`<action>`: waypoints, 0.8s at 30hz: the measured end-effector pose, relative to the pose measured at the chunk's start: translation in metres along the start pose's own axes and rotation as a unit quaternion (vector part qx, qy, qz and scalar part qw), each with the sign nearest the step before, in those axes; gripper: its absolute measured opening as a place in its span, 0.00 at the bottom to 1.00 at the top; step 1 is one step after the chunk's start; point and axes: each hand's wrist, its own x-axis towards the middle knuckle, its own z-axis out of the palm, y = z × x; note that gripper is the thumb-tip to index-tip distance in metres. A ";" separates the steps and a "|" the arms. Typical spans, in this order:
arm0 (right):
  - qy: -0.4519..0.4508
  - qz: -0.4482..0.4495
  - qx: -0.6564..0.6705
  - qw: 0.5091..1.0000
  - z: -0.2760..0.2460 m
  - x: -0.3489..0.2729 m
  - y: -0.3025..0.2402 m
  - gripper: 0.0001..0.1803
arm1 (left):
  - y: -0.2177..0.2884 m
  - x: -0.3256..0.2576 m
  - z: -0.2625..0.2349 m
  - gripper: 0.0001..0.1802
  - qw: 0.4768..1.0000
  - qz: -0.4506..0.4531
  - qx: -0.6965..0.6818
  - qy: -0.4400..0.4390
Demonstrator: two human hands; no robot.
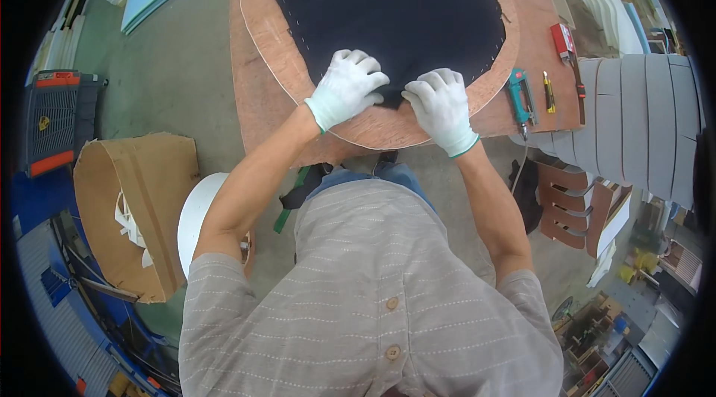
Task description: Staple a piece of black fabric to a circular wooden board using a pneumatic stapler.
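A black fabric (388, 16) is stretched over a rounded plywood panel (272, 39), with staples along its left and right borders. My left hand (345, 89), in a white glove with a mint cuff, is closed on the fabric's near edge. My right hand (441, 107), gloved the same way, pinches that edge a little to the right. Between the hands, the fabric's edge hangs in a small uneven fold over the bare wood. My fingertips are partly hidden by the gloves' bend. The panel lies on a wider plywood board (250, 83).
To the right on the board lie a teal staple gun (520, 95) with a hose, a yellow utility knife (549, 91), a red-and-white box (561, 40) and a red-handled tool (579, 82). A cardboard box (168, 173) stands at left; grey slatted panels (634, 106) stand at right.
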 end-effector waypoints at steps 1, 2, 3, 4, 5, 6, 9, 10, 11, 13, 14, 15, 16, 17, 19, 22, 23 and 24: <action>0.007 -0.009 0.002 1.000 -0.002 0.000 -0.002 0.09 | -0.002 -0.004 0.007 0.17 1.000 0.000 0.002 0.003; 0.014 -0.016 0.002 1.000 -0.004 -0.002 -0.003 0.09 | -0.002 -0.003 0.010 0.13 1.000 -0.007 0.015 0.013; 0.002 -0.011 0.010 1.000 -0.002 -0.007 -0.003 0.11 | -0.003 -0.002 0.011 0.10 0.999 -0.014 0.029 0.023; 0.003 -0.011 0.009 1.000 -0.001 -0.008 -0.004 0.11 | -0.004 -0.001 0.013 0.10 0.999 -0.013 0.029 0.024; 0.008 0.004 0.012 1.000 -0.002 -0.008 -0.008 0.13 | -0.003 0.000 0.015 0.08 0.998 -0.001 0.036 0.057; 0.013 0.018 0.016 1.000 -0.001 -0.008 -0.015 0.15 | -0.001 0.000 0.016 0.07 0.995 0.010 0.042 0.090; 0.005 0.046 0.003 0.999 0.009 -0.008 -0.031 0.17 | 0.004 -0.012 0.016 0.05 0.996 0.016 0.031 0.081; 0.003 0.036 -0.012 0.999 0.019 -0.014 -0.028 0.15 | 0.005 -0.015 0.016 0.05 0.996 0.017 0.031 0.080; 0.003 0.034 -0.009 0.999 0.029 -0.022 -0.027 0.15 | 0.006 -0.021 0.016 0.08 0.997 0.016 0.027 0.068; -0.025 0.050 -0.006 0.998 0.038 -0.031 -0.023 0.14 | 0.012 -0.031 0.008 0.12 1.000 0.008 0.008 0.020; -0.013 0.061 0.003 0.998 0.037 -0.034 -0.026 0.14 | 0.018 -0.039 0.002 0.13 0.999 -0.003 -0.018 0.027; -0.012 0.063 0.004 0.998 0.038 -0.038 -0.029 0.14 | 0.024 -0.048 -0.003 0.15 0.998 -0.013 -0.045 0.032; -0.002 0.084 0.009 0.996 0.038 -0.041 -0.033 0.13 | 0.030 -0.058 -0.005 0.19 0.999 -0.038 -0.036 0.007; 0.008 0.104 0.016 0.994 0.039 -0.043 -0.036 0.13 | 0.037 -0.059 -0.006 0.19 0.999 -0.039 -0.036 0.005; 0.014 0.111 0.022 0.994 0.039 -0.045 -0.038 0.12 | 0.052 -0.052 0.001 0.22 0.993 -0.079 -0.001 0.090; 0.031 0.101 0.040 0.994 0.038 -0.046 -0.034 0.12 | 0.058 -0.033 0.014 0.24 0.993 -0.088 -0.002 0.083; 0.021 0.098 0.066 0.993 0.035 -0.044 -0.032 0.12 | 0.053 -0.032 0.021 0.21 0.994 -0.080 0.004 0.079; 0.011 0.095 0.091 0.991 0.031 -0.043 -0.031 0.12 | 0.050 -0.033 0.027 0.21 0.993 -0.081 0.001 0.080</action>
